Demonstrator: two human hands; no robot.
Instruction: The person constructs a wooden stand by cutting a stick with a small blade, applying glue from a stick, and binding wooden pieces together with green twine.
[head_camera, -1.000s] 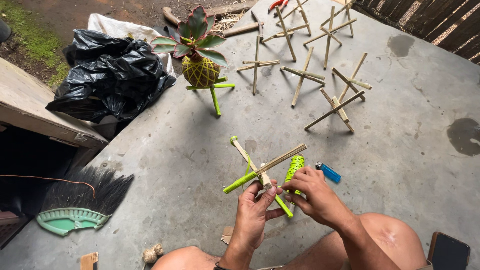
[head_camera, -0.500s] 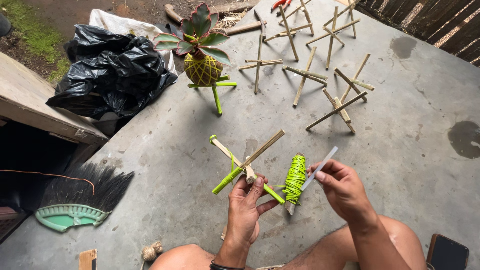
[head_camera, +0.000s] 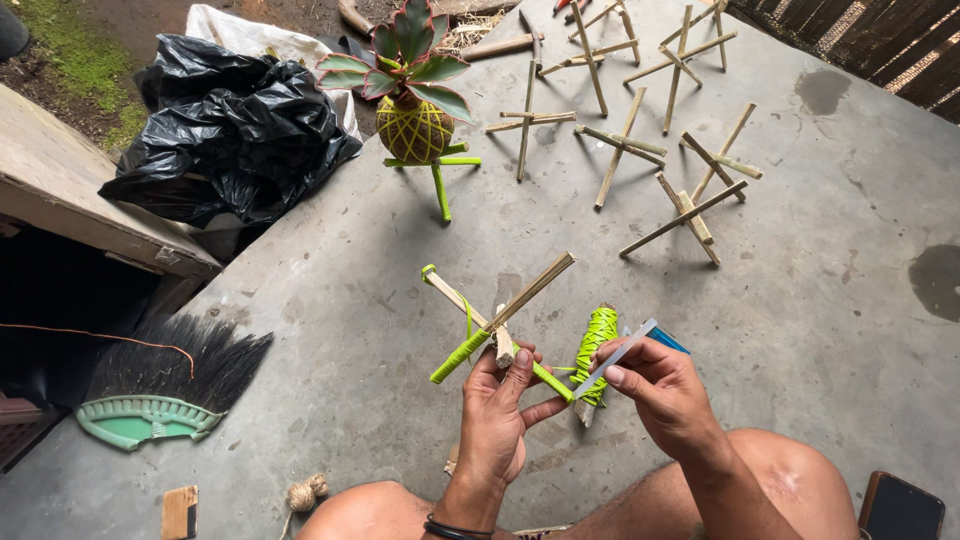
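Now the right hand (head_camera: 665, 395) has come up from the floor with a thin blade (head_camera: 615, 358) pinched in its fingers, tip aimed at the green string by the stick frame (head_camera: 495, 320) — a second ago it was down near the spool (head_camera: 595, 350). The left hand (head_camera: 500, 415) stays clamped on the frame's crossing (partly wound in green), held above the concrete. Judging by this, winding has paused and cutting is in hand — the spool stands between the hands.

The grey concrete floor (head_camera: 820, 330) carries bare stick tripods (head_camera: 640, 140) right of the ball-potted plant (head_camera: 412, 100), black bags (head_camera: 225, 130) left of it, and a broom (head_camera: 165, 385) (green-based) well below-left.
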